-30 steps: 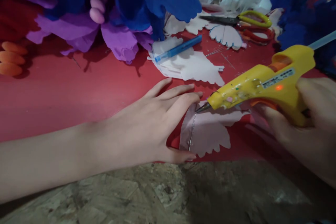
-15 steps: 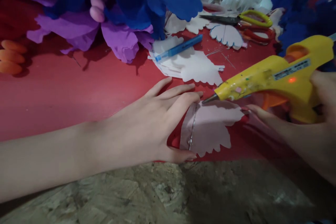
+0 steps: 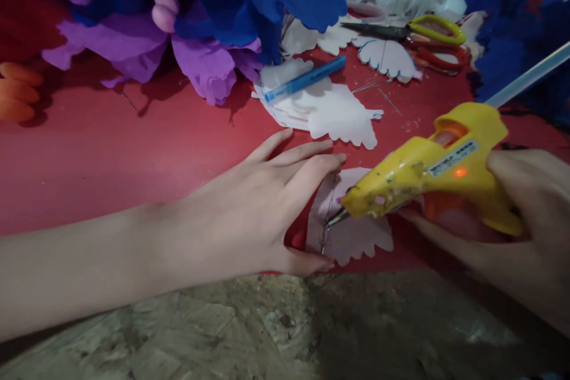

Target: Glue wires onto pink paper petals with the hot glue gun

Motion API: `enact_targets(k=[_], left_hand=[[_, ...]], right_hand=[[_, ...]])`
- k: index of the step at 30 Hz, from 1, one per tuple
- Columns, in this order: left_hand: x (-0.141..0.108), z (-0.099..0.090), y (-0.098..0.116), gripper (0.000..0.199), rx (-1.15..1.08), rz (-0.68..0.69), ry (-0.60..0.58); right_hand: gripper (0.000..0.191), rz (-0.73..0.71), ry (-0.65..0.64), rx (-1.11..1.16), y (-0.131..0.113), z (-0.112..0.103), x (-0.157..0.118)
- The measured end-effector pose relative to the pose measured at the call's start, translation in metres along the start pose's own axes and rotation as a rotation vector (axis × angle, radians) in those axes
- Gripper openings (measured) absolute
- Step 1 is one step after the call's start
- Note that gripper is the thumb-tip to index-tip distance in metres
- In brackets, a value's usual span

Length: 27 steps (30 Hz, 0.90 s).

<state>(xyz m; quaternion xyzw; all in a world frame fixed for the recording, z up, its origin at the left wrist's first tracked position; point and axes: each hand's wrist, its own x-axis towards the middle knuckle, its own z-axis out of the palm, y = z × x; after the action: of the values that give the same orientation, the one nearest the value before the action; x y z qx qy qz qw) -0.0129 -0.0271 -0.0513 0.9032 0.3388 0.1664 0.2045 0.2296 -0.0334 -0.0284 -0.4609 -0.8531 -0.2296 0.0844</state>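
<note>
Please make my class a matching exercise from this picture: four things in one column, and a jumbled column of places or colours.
1. Glue gun
2. Blue pen
3. Scissors
4. Left hand

A. Spread at the edge of the pale piece
B. Yellow and red at one end, dark at the other
C. Held in the right hand
D. Lying across white cut-outs

Pairs: 1-C, 2-D, 3-B, 4-A
</note>
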Motion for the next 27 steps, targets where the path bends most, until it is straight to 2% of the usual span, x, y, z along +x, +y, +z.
enact_targets(k=[3,8,13,19,22,27], left_hand=[[0.001,0.002,-0.001,0.084,-0.010,-0.005,0.005],[0.000,0.003,-0.001,0.089,0.017,0.012,0.023],[-0.001,0.002,-0.001,0.082,0.034,0.016,0.025],[0.000,0.004,-0.002,0.083,0.043,0.019,0.033],[0.000,0.004,-0.001,0.083,0.049,0.018,0.045],[-0.001,0.004,-0.002,0.080,0.026,0.008,0.028]], right_hand=[[0.050,0.030,-0.019,-0.031,0.002,-0.001,0.000],[0.044,0.000,-0.006,0.058,-0.003,0.000,-0.004],[0.052,0.131,-0.011,0.006,0.000,0.006,-0.005],[0.043,0.016,-0.034,0.085,0.001,0.001,-0.004],[0.046,0.036,-0.058,0.067,0.000,0.002,-0.004],[0.050,0.129,0.044,-0.010,0.006,0.011,-0.004]])
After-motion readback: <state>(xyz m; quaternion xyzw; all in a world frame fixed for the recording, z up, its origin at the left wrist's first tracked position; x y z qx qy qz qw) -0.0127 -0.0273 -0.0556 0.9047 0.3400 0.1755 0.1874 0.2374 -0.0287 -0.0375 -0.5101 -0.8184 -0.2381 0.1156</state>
